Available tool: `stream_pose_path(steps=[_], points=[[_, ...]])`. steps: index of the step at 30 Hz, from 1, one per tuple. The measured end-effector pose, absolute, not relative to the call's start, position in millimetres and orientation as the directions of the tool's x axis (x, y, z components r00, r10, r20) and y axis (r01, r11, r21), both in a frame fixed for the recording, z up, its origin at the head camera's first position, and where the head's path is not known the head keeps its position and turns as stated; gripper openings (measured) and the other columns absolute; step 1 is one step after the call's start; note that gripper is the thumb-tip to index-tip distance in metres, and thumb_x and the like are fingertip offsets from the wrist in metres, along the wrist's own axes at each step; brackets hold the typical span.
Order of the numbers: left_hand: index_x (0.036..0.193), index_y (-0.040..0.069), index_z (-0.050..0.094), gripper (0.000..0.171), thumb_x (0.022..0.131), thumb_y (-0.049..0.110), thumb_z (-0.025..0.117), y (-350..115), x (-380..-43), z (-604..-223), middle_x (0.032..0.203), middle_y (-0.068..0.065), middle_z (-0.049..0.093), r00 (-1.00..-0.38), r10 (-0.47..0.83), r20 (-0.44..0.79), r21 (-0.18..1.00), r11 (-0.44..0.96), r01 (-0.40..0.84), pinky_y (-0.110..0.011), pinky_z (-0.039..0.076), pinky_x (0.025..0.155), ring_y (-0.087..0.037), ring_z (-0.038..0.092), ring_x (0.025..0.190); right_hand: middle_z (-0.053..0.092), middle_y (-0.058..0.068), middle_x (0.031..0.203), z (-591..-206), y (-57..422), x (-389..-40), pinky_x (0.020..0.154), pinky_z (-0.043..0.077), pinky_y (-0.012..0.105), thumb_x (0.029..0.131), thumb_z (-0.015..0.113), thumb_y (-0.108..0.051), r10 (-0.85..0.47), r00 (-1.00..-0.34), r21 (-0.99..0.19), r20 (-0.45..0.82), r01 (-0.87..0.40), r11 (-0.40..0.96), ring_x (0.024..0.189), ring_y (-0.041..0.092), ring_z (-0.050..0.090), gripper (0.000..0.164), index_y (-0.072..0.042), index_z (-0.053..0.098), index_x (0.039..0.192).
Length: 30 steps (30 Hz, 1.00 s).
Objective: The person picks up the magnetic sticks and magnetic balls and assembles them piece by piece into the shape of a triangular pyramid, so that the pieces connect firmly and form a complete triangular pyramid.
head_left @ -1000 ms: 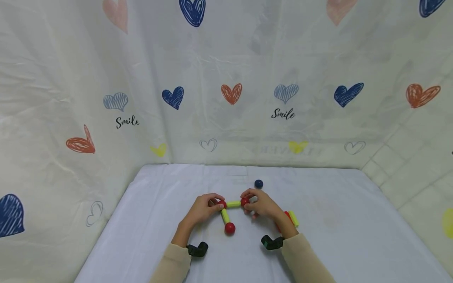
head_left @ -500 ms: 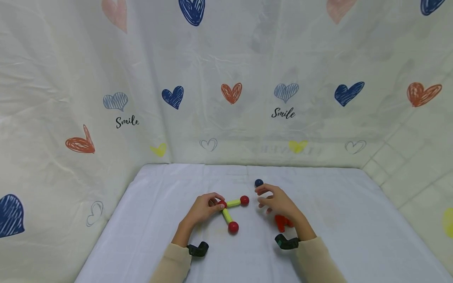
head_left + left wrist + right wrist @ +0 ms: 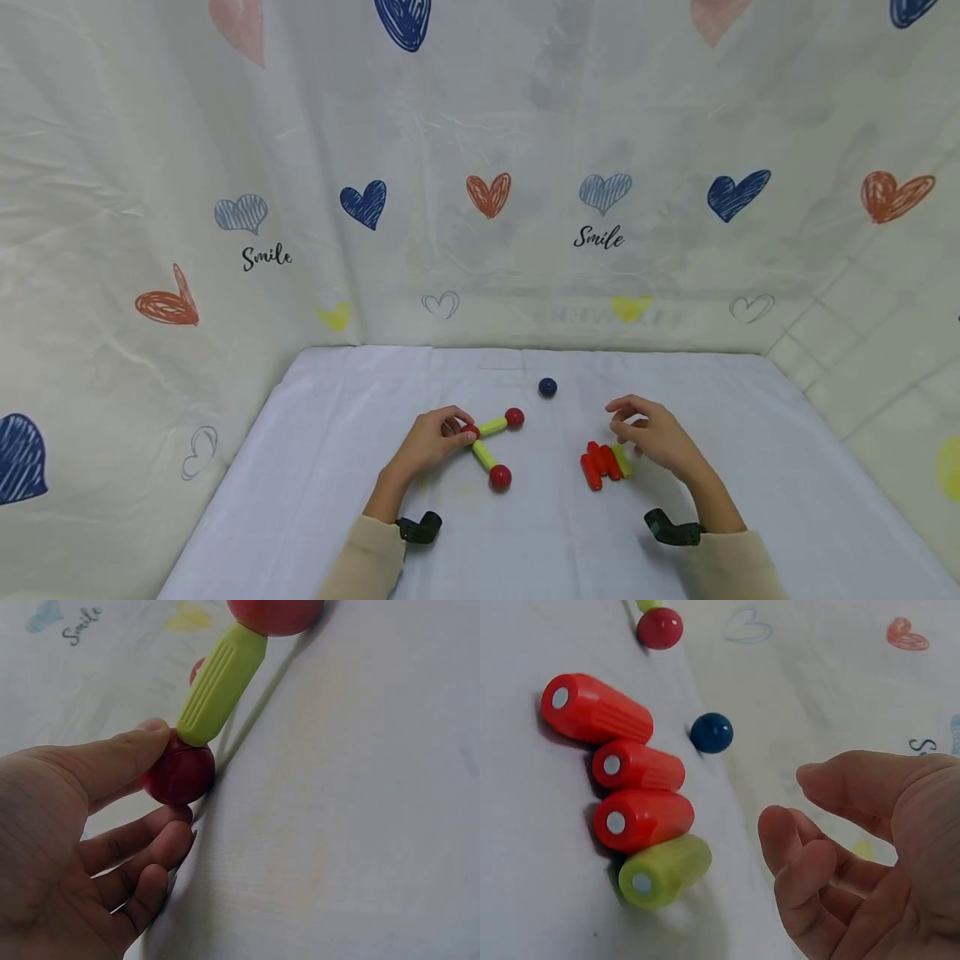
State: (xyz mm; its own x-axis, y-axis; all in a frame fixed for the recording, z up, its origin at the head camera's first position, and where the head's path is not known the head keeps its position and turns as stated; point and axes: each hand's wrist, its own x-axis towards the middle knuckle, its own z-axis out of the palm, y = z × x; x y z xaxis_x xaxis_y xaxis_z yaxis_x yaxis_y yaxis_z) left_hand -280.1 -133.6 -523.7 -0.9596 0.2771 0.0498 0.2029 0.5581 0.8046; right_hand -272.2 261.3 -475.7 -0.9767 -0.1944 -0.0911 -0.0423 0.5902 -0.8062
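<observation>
My left hand [image 3: 437, 443] pinches a red ball [image 3: 180, 774] between thumb and fingers. Two yellow-green magnetic rods [image 3: 223, 684] branch from that ball in a V, and each ends in another red ball, one nearer [image 3: 500, 477] and one farther [image 3: 514, 418]. My right hand [image 3: 660, 435] hovers with nothing in it, thumb and fingers loosely bent and apart. Close by its fingertips lies a row of red magnetic rods [image 3: 645, 819] and one yellow-green rod [image 3: 665, 871], side by side, with pale round ends showing in the right wrist view.
A dark blue ball [image 3: 547, 387] sits alone toward the back of the white-covered table [image 3: 360, 383]. Behind the table hangs a pale sheet [image 3: 525, 275] printed with hearts. Each wrist carries a small black camera [image 3: 420, 528].
My right hand has let go of the far red ball and moved right, past the rods, uncovering them. The V of rods has swung slightly counterclockwise while my left hand keeps its pinch.
</observation>
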Motion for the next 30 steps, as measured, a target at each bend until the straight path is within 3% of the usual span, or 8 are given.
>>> stream_pose_path(steps=[14, 22, 30], points=[[0.11, 0.022, 0.071, 0.02, 0.092, 0.029, 0.077, -134.1, -279.6, -522.8, 0.093, 0.002, 0.065, -0.961, 0.275, 0.03, 0.806, 0.562, 0.186, -0.031, 0.048, 0.073, -0.015, 0.058, 0.082, 0.06, 0.01, 0.098, -493.5, 274.8, -265.9, 0.062, 0.053, 0.032, 0.094, 0.071, -0.015, -0.217, -0.953, -0.72, -0.21, 0.0, 0.694, 0.077, 0.021, 0.057, 0.026, -0.009, 0.065, 0.119], [0.11, 0.023, 0.071, 0.019, 0.092, 0.03, 0.077, -133.2, -280.9, -524.8, 0.093, 0.002, 0.065, -0.961, 0.275, 0.032, 0.802, 0.566, 0.189, -0.03, 0.047, 0.073, -0.015, 0.058, 0.081, 0.063, 0.011, 0.103, -492.5, 284.3, -265.1, 0.064, 0.053, 0.034, 0.095, 0.067, -0.014, -0.165, -0.964, -0.68, -0.208, 0.021, 0.733, 0.076, 0.02, 0.06, 0.027, -0.007, 0.064, 0.121], [0.11, 0.026, 0.071, 0.02, 0.092, 0.032, 0.077, -134.3, -281.6, -526.9, 0.093, 0.003, 0.066, -0.964, 0.267, 0.011, 0.808, 0.565, 0.166, -0.031, 0.048, 0.073, -0.015, 0.059, 0.083, 0.06, 0.01, 0.099, -490.9, 283.7, -265.4, 0.06, 0.05, 0.032, 0.093, 0.073, -0.018, -0.181, -0.955, -0.689, -0.234, 0.032, 0.724, 0.073, 0.02, 0.058, 0.031, -0.007, 0.065, 0.122]])
